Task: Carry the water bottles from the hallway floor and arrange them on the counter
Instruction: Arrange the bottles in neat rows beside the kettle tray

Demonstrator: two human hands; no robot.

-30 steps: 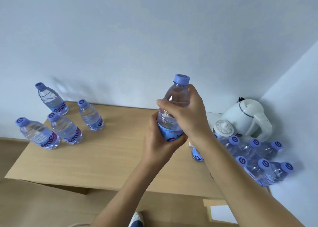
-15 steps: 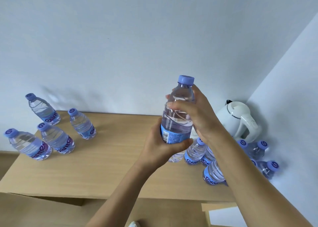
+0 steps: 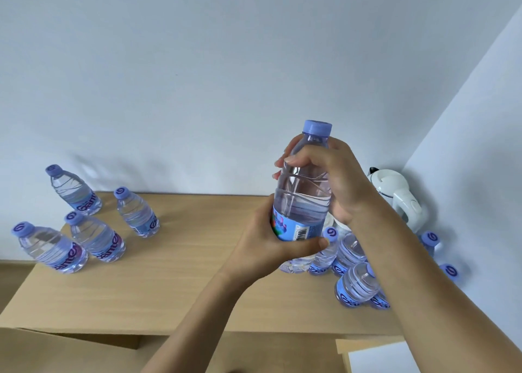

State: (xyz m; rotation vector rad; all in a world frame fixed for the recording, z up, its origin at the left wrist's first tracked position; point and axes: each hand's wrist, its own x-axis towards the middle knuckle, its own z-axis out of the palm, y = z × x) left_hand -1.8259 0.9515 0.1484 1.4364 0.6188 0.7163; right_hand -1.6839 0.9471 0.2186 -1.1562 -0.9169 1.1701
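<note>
Since the earlier frame the held bottle (image 3: 303,194) has turned, its barcode now facing the camera, and sits slightly higher. It stands upright above the counter (image 3: 183,273). The left hand (image 3: 268,245) wraps its lower label from the left, thumb across the front; the right hand (image 3: 336,180) curls round its upper body below the cap. Both forearms reach up from below. Four bottles (image 3: 93,231) stand left; a cluster (image 3: 353,268) stands right, beside a kettle (image 3: 395,194).
</note>
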